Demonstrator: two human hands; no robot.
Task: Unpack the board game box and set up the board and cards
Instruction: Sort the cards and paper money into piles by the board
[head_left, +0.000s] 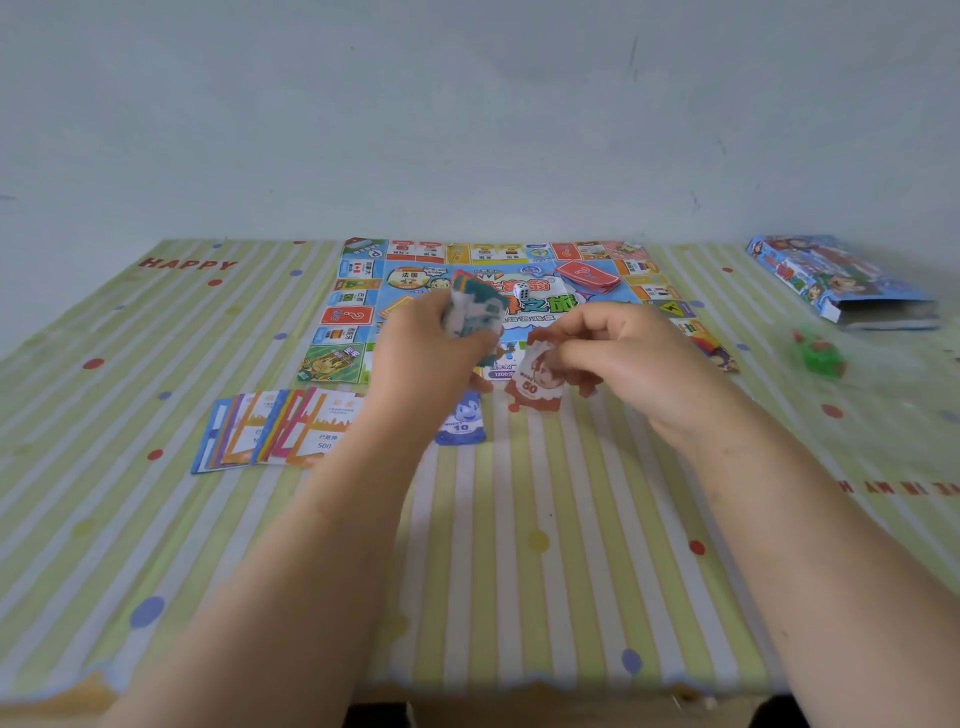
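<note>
The colourful game board (363, 291) lies unfolded at the back middle of the table, with a red card stack (587, 275) and a white die (521, 291) on it. My left hand (431, 348) grips a stack of play money (475, 312) above the board's front edge. My right hand (618, 353) pinches a brown 50 note (532, 387) just over the table. A blue 10 note (462, 421) lies flat below my left hand. Property cards (275, 431) are fanned out at the front left of the board.
The open game box (836, 280) lies on its side at the far right. A green plastic bag of pieces (818, 356) sits in front of it. A striped, dotted tablecloth (519, 545) covers the table; a pale wall stands right behind the board.
</note>
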